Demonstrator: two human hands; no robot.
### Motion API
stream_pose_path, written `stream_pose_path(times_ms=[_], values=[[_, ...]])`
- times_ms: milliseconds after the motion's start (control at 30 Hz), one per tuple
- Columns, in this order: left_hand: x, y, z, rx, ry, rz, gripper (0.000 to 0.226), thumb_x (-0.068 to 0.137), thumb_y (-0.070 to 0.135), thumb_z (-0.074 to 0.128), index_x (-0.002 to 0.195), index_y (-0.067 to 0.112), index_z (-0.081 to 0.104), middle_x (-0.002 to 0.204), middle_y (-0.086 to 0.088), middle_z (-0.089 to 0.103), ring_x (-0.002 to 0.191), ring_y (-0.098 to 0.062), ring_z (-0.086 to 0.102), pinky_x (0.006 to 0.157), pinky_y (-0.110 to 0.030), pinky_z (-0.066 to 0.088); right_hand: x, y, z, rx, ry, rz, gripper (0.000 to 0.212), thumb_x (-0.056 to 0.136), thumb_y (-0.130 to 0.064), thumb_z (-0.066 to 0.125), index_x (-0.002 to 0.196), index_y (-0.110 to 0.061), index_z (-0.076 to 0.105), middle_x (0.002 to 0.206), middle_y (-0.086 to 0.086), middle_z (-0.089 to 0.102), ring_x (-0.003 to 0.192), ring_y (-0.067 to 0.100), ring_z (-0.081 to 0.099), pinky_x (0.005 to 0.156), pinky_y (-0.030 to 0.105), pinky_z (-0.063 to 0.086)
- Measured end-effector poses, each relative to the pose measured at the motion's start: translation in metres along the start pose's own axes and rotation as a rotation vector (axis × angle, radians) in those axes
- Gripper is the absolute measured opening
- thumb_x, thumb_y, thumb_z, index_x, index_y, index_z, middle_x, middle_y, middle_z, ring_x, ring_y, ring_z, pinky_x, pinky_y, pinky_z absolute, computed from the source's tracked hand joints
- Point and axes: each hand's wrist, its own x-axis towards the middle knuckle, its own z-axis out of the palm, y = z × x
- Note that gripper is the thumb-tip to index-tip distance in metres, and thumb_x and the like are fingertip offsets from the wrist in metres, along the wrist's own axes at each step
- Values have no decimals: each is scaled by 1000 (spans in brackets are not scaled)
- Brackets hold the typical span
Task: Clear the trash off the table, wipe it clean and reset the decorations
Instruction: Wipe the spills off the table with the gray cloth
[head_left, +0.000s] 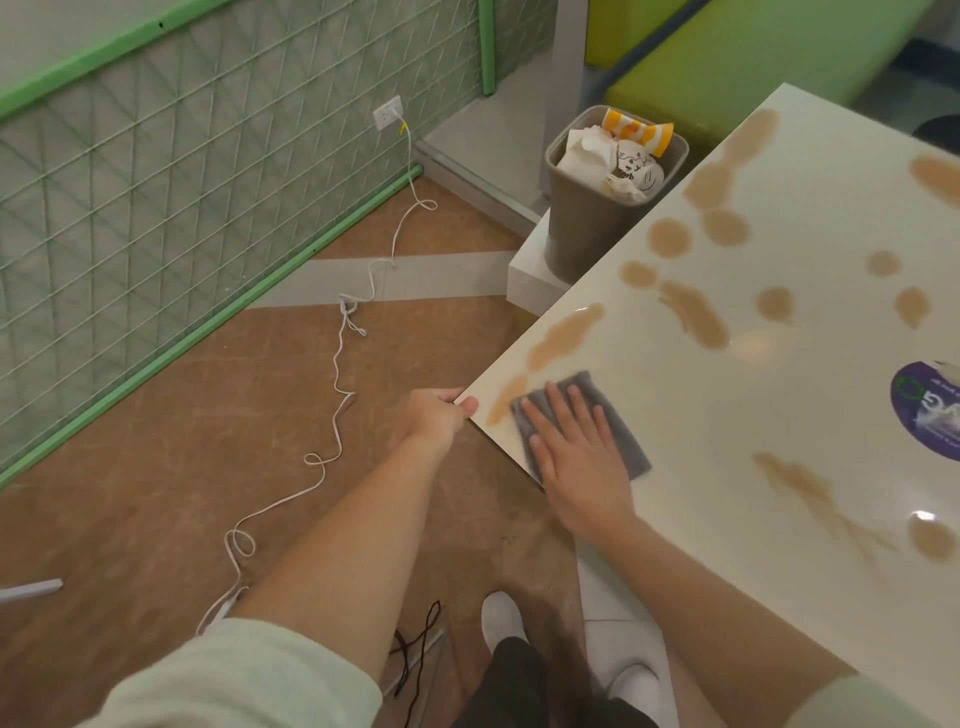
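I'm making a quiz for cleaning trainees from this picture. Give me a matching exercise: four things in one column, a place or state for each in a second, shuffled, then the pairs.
Things:
1. grey cloth
2. left hand
3. bin
4. brown spills

Places or states:
A. full of crumpled paper trash
B. gripping the table corner
C. spread over the tabletop
D. pressed flat under the right hand

Pairs: 1-D, 2-B, 3-A, 4-C

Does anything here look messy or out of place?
Yes. Tan spills blotch the white table, which the right hand is wiping with a grey cloth. A white cable trails loose across the floor.
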Motion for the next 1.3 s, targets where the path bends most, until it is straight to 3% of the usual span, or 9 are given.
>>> stream_pose_path(times_ms=[167, 433, 533, 667, 867, 1000, 1133, 1200, 1300], values=[[-1, 0, 2, -27, 0, -6, 24, 88, 37, 68, 111, 36, 71, 72, 20, 58, 73, -12, 57, 79, -26, 44, -15, 23, -6, -29, 101, 180, 53, 103, -40, 11, 154, -33, 22, 164, -3, 11, 151, 18, -1, 122, 39, 1], [2, -3, 3, -83, -20, 21, 25, 88, 31, 70, 113, 30, 72, 88, 9, 66, 77, -13, 59, 74, -23, 41, -9, -12, 7, 0, -2, -14, 49, 105, -41, 11, 154, -42, 14, 163, -12, 4, 149, 11, -13, 121, 37, -5], [3, -3, 3, -112, -29, -3, 25, 88, 31, 70, 112, 32, 72, 87, 11, 66, 73, -12, 57, 73, -23, 40, 8, 14, -4, 13, 57, 76, 51, 103, -41, 11, 153, -40, 21, 163, -11, 10, 150, 10, -7, 122, 35, -4], [0, -1, 3, -156, -1, 0, 24, 88, 27, 70, 112, 29, 72, 75, 13, 62, 62, -8, 53, 57, -19, 39, -20, 14, -2, 9, 100, 146, 50, 104, -37, 14, 153, -36, 24, 162, -8, 14, 151, 16, 2, 122, 39, 3], [-5, 1, 5, -198, -13, 28, 27, 90, 17, 68, 117, 17, 71, 107, -6, 72, 63, -9, 52, 52, -13, 39, -3, -26, 9, 39, 11, -6, 51, 103, -41, 9, 153, -40, 22, 162, -13, 8, 150, 13, -7, 122, 41, 0], [-2, -2, 5, -185, -8, -13, 27, 88, 26, 70, 115, 27, 71, 84, 3, 70, 57, -9, 50, 68, -22, 41, 32, 3, -3, 34, 63, 67, 54, 101, -41, 9, 151, -38, 29, 162, -9, 18, 151, 16, 4, 121, 37, -3], [-1, -5, 7, -194, -7, -24, 24, 88, 29, 70, 112, 31, 72, 66, 12, 60, 58, -11, 52, 71, -23, 41, 1, 12, -4, -1, 107, 137, 51, 103, -39, 13, 151, -36, 28, 162, -7, 17, 151, 18, 3, 121, 38, -3], [1, -5, 7, -212, -13, -38, 24, 86, 29, 72, 110, 30, 73, 72, 8, 65, 61, -13, 54, 74, -24, 43, -17, -5, 3, -17, 84, 80, 50, 104, -38, 15, 152, -37, 28, 163, -6, 15, 151, 19, 2, 121, 40, -2], [2, -3, 6, -247, -22, -66, 26, 85, 25, 74, 111, 26, 73, 102, -3, 73, 77, -20, 61, 86, -27, 47, -3, -17, 7, -18, 46, -10, 49, 104, -40, 13, 152, -39, 25, 163, -7, 12, 151, 18, -1, 122, 42, 0]])
